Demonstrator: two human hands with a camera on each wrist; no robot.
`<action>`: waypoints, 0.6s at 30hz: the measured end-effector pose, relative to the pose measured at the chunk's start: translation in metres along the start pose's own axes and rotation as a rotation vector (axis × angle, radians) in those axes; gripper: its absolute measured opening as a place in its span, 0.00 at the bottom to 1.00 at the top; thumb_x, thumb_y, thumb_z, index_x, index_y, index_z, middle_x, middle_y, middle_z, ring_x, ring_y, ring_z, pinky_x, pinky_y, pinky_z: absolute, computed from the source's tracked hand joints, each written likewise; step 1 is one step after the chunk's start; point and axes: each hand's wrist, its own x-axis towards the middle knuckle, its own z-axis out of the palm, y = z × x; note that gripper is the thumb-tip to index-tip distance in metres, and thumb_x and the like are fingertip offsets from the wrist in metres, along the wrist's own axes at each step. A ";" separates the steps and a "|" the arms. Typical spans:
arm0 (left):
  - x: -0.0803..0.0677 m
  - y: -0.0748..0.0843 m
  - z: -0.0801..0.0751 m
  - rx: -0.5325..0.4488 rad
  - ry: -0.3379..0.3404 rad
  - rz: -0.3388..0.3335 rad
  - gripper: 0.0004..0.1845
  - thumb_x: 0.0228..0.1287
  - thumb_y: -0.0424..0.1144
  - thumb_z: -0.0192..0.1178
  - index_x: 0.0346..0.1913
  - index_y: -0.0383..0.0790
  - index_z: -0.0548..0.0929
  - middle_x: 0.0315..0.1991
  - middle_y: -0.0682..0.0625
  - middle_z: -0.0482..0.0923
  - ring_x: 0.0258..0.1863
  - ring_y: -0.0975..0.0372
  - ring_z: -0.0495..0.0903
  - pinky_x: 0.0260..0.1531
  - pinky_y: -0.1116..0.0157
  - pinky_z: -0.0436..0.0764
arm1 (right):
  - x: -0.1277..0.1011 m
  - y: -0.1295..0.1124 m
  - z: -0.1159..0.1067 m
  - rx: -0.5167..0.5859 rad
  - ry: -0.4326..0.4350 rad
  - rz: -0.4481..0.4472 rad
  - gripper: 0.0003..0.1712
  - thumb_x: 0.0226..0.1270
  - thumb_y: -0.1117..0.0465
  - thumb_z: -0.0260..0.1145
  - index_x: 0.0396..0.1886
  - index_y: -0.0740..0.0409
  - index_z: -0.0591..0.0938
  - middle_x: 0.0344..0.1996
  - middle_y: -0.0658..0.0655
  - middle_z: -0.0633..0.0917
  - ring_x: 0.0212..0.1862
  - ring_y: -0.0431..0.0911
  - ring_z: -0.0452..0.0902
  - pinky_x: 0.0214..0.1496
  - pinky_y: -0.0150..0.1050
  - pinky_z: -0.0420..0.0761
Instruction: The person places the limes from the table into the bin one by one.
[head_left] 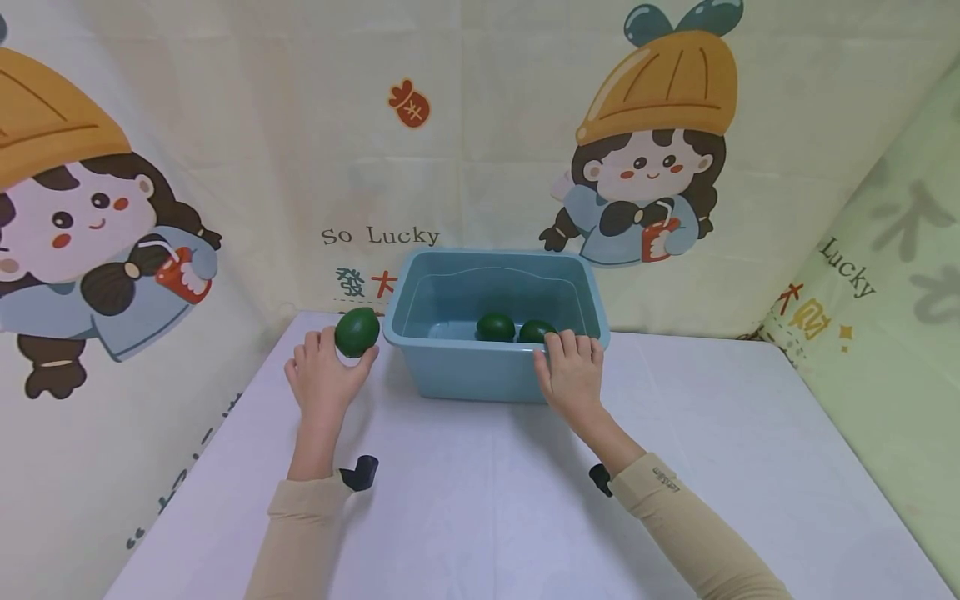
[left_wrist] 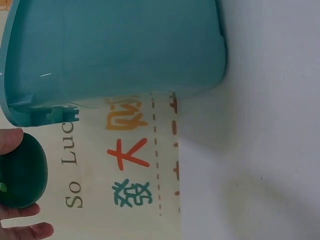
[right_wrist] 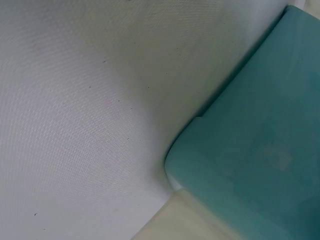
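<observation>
In the head view, my left hand (head_left: 326, 375) holds a dark green avocado (head_left: 357, 332) between thumb and fingers, raised just left of a blue plastic bin (head_left: 480, 371). The left wrist view shows this avocado (left_wrist: 25, 172) with a small light green spot, close by the bin's corner. My right hand (head_left: 573, 375) grips the bin's front rim near its right corner, fingers over the edge and thumb on the outside. Inside the bin lie two more avocados, one near the middle (head_left: 496, 327) and another (head_left: 536, 332) partly hidden by the rim and right hand.
The bin stands at the back of a white table (head_left: 480, 500), close to a cream cloth backdrop (head_left: 495, 142) printed with cartoon figures and lettering. A similar printed cloth rises along the left and right sides.
</observation>
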 end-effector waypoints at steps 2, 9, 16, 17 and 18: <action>0.000 0.002 -0.002 -0.003 0.006 0.002 0.37 0.53 0.58 0.58 0.56 0.31 0.68 0.50 0.36 0.66 0.49 0.45 0.62 0.50 0.46 0.57 | 0.000 0.000 0.000 0.003 0.004 -0.003 0.29 0.72 0.45 0.30 0.41 0.62 0.71 0.34 0.60 0.70 0.38 0.55 0.62 0.47 0.52 0.59; 0.002 0.009 -0.008 -0.005 0.019 0.018 0.36 0.53 0.58 0.59 0.56 0.32 0.68 0.50 0.37 0.66 0.49 0.45 0.63 0.50 0.46 0.57 | 0.000 0.000 0.000 0.004 0.004 -0.003 0.29 0.72 0.45 0.30 0.42 0.62 0.71 0.35 0.60 0.69 0.38 0.55 0.62 0.47 0.52 0.59; 0.003 0.014 -0.012 -0.010 0.029 0.048 0.36 0.53 0.58 0.59 0.56 0.32 0.69 0.51 0.37 0.67 0.48 0.45 0.64 0.49 0.46 0.59 | 0.000 -0.001 -0.002 0.012 0.007 -0.005 0.27 0.72 0.46 0.32 0.41 0.62 0.71 0.34 0.60 0.70 0.38 0.55 0.62 0.47 0.52 0.59; 0.003 0.015 -0.012 -0.010 0.030 0.051 0.36 0.53 0.58 0.59 0.56 0.32 0.69 0.51 0.37 0.67 0.48 0.45 0.64 0.49 0.46 0.59 | 0.000 -0.001 -0.002 0.011 0.008 -0.006 0.27 0.72 0.46 0.32 0.41 0.62 0.71 0.34 0.60 0.70 0.38 0.55 0.62 0.47 0.52 0.59; 0.003 0.016 -0.013 -0.012 0.031 0.055 0.36 0.53 0.58 0.59 0.56 0.32 0.69 0.51 0.37 0.67 0.48 0.45 0.64 0.49 0.46 0.59 | 0.000 -0.001 -0.002 0.010 0.008 -0.007 0.27 0.72 0.46 0.32 0.41 0.62 0.71 0.34 0.60 0.70 0.38 0.55 0.62 0.47 0.52 0.59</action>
